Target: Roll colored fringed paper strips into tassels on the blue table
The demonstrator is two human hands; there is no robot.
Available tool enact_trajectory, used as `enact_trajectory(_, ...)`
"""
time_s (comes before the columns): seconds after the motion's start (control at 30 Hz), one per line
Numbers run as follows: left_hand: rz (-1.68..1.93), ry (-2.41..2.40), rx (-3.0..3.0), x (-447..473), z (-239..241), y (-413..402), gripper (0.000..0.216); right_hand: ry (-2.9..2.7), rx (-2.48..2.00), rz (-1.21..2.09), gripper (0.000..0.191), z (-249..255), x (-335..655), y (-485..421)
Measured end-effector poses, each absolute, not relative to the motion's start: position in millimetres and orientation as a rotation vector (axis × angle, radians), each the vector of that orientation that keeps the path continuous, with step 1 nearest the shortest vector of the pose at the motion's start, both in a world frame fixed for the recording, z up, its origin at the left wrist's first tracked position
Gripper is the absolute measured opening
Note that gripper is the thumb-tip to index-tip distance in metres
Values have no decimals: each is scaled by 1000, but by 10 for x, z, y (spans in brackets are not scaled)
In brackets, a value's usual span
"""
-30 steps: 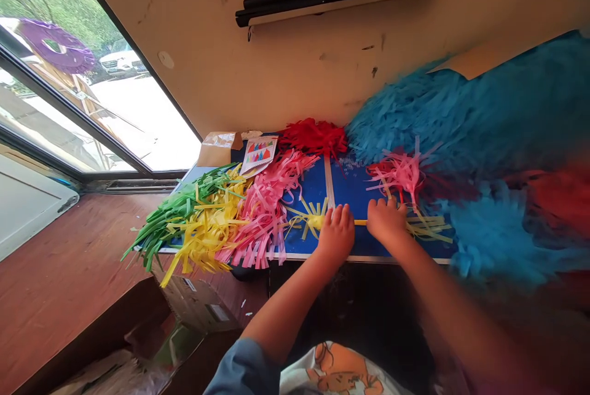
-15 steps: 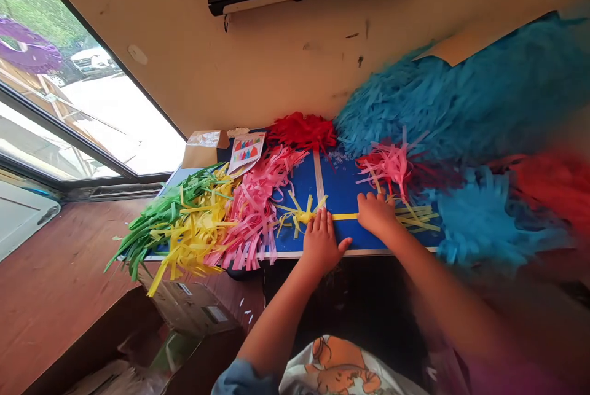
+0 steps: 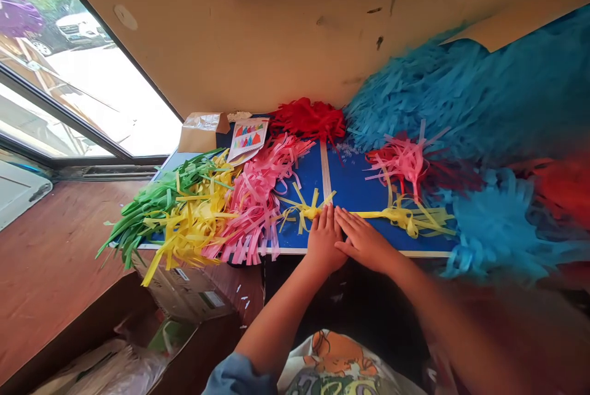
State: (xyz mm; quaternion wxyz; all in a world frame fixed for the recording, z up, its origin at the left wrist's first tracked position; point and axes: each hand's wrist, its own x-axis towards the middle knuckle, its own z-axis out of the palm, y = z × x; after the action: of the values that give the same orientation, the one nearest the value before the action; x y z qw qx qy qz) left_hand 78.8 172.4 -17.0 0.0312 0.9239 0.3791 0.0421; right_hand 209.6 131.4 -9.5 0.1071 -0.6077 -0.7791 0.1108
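A yellow paper tassel strip lies across the blue table, with a fringed end at the left and another fringed bundle at the right. My left hand lies flat on the strip near the left fringe, fingers stretched out. My right hand lies flat beside it, fingers pointing left and touching the left hand, pressing on the strip's middle. Neither hand grips anything.
Piles of cut paper fringe cover the table: green, yellow, pink, red and a big blue heap at the right. A pink tassel, a printed card and a brown packet lie behind. Cardboard boxes stand below.
My right hand slid left along the yellow strip from its right part to meet my left hand, uncovering the right fringe. The camera tilted down a little.
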Motion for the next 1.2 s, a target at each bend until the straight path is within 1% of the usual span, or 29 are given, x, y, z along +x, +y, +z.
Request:
enact_trajectory(0.07, 138, 1180, 2839, 792, -179, 1722, 62, -2324, -1869, 347, 70, -148, 2141, 1268)
enact_trajectory(0.13, 143, 1197, 2816, 801, -180, 1719, 61, -2327, -1986, 284, 72, -163, 2239, 1218)
enact_trajectory(0.27, 159, 1209, 2802, 811, -178, 1714, 62, -2272, -2218, 81, 75, -178, 2445, 1090)
enact_trajectory(0.43, 151, 1222, 2830, 809, -140, 1711, 61, -2075, -2428, -193, 77, -154, 2508, 1012)
enact_trajectory(0.47, 144, 1225, 2834, 811, -118, 1718, 60, -2048, -2444, -247, 75, -127, 2495, 1022)
enact_trajectory(0.53, 127, 1246, 2845, 818, -61, 1746, 54, -2005, -2435, -363, 64, -61, 2460, 1063)
enact_trajectory(0.63, 102, 1271, 2896, 840, 50, 1820, 41, -2028, -2281, -489, 39, 12, 2422, 1156)
enact_trajectory(0.7, 83, 1227, 2952, 860, 126, 1877, 34, -2192, -2085, -496, 25, 19, 2416, 1226)
enact_trajectory(0.73, 74, 1186, 2978, 872, 160, 1904, 32, -2284, -1991, -488, 23, 13, 2418, 1259)
enact_trajectory(0.83, 50, 1042, 3031, 919, 232, 1978, 28, -2429, -1846, -469, 25, -17, 2424, 1338)
enact_trajectory(0.97, 0, 852, 3038, 983, 226, 2093, 18, -2380, -1888, -435, 24, -25, 2429, 1384)
enact_trajectory(1.2, -25, 790, 3004, 986, 133, 2278, 19, -2244, -2048, -269, 16, 32, 2394, 1441)
